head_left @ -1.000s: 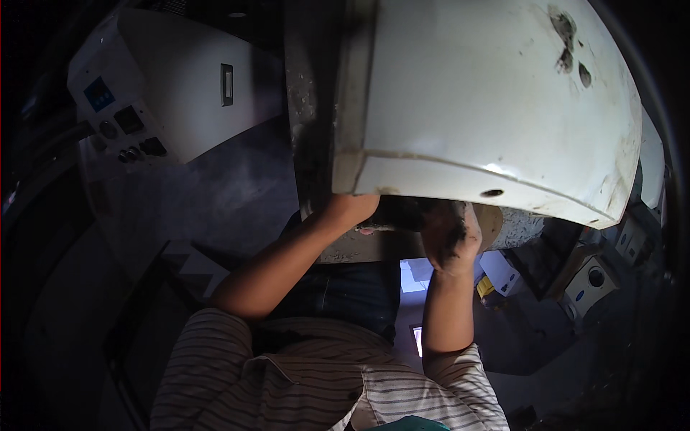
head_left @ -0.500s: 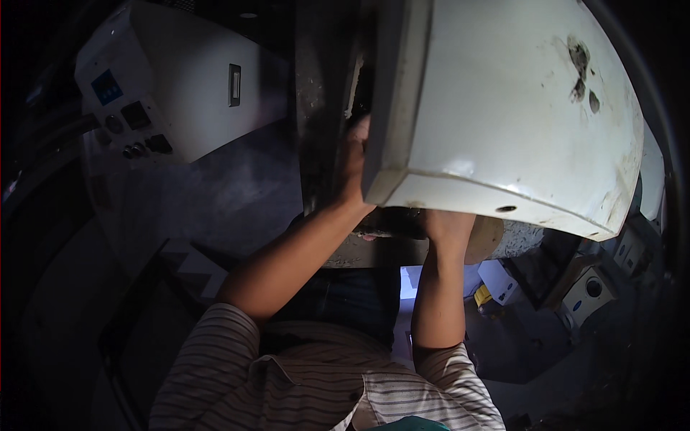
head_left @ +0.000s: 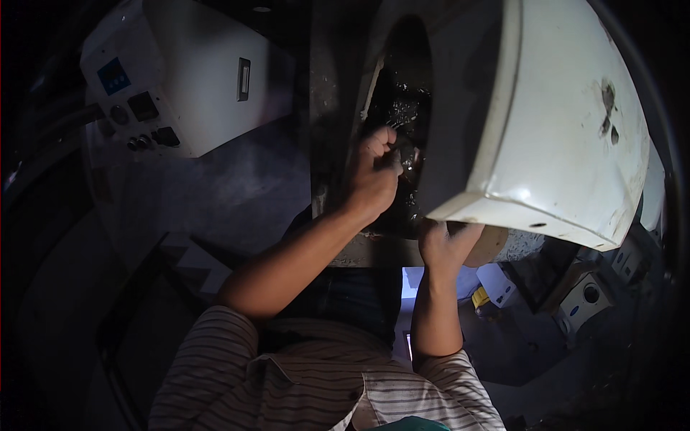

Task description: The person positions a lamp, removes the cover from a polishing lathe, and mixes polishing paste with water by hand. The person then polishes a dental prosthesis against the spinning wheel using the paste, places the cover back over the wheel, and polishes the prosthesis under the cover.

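Note:
A big white machine cover (head_left: 560,122) with dark smudges is swung up to the right, baring a black, greasy interior (head_left: 402,108). My left hand (head_left: 374,172) is inside that opening, fingers closed around a small dark part (head_left: 406,154) that I cannot make out clearly. My right hand (head_left: 445,244) is under the cover's lower edge, pressing up against it from below. A round tan piece (head_left: 492,244) sits right beside that hand.
A white control cabinet (head_left: 180,79) with a blue panel, knobs and switches stands at the upper left. Small white boxes and a yellow item (head_left: 485,296) lie on the floor at the lower right. A grimy metal ledge (head_left: 374,251) runs below the opening.
The white cover has swung up and to the right, exposing the dark interior. My left hand has moved from the cover's lower edge up into the opening and closed on a part.

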`<act>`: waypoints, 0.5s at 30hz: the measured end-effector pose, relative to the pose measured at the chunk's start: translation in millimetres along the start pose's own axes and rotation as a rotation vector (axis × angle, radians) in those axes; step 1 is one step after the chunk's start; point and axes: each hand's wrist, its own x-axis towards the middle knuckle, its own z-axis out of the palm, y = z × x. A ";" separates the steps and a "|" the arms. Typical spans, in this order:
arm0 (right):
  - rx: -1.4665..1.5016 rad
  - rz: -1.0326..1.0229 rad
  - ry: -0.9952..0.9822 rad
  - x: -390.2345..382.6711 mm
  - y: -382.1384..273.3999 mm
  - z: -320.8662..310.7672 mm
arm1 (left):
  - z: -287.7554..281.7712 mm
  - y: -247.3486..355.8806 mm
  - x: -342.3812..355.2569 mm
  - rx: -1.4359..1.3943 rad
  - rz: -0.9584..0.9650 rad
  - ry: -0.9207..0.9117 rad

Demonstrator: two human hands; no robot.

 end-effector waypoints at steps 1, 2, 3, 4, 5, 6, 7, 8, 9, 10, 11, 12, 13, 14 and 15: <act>-0.001 -0.001 -0.002 4.3 0.6 0.8 | 1.6 -0.3 -1.7 -0.022 -0.016 -0.001; -0.169 -0.128 -0.002 9.2 2.4 1.2 | 4.0 -2.3 1.5 0.013 -0.007 0.071; -0.274 -0.159 -0.027 9.9 3.7 -0.8 | 4.2 -3.2 5.1 0.030 -0.002 0.106; -0.381 -0.192 -0.049 10.0 5.0 -3.3 | 4.8 -4.0 8.1 0.046 0.000 0.140; -0.484 -0.229 -0.066 11.1 7.3 -4.7 | 3.5 0.8 13.8 0.036 -0.034 0.098; -0.506 -0.194 -0.125 11.8 4.9 -6.4 | 2.5 -0.4 14.6 0.033 -0.048 0.077; -0.512 -0.241 -0.118 13.3 5.1 -6.1 | 2.3 -1.7 14.8 0.029 -0.063 0.055; -0.517 -0.291 -0.110 15.7 4.3 -5.1 | 0.3 -10.9 8.6 0.021 -0.066 0.020; -0.529 -0.336 -0.106 16.6 4.0 -5.2 | 8.3 -12.7 5.7 0.035 -0.052 0.125; -0.389 -0.266 -0.069 18.1 5.1 -3.6 | 16.9 -14.1 6.1 0.050 -0.031 0.227; -0.419 -0.209 -0.110 16.0 2.7 -7.3 | 25.9 -14.4 4.6 0.070 -0.009 0.331; -0.444 -0.160 -0.151 16.3 0.7 -7.2 | 16.9 -15.0 13.3 -0.091 -0.066 0.235; -0.512 -0.168 -0.151 16.7 0.6 -5.0 | 10.2 -14.7 13.5 -0.108 -0.037 0.185; -0.588 -0.173 -0.150 18.4 2.5 -2.8 | 5.1 -14.2 15.7 -0.131 -0.016 0.129; -0.519 -0.180 -0.086 19.1 0.9 0.2 | 1.7 -14.0 18.6 -0.158 0.008 0.069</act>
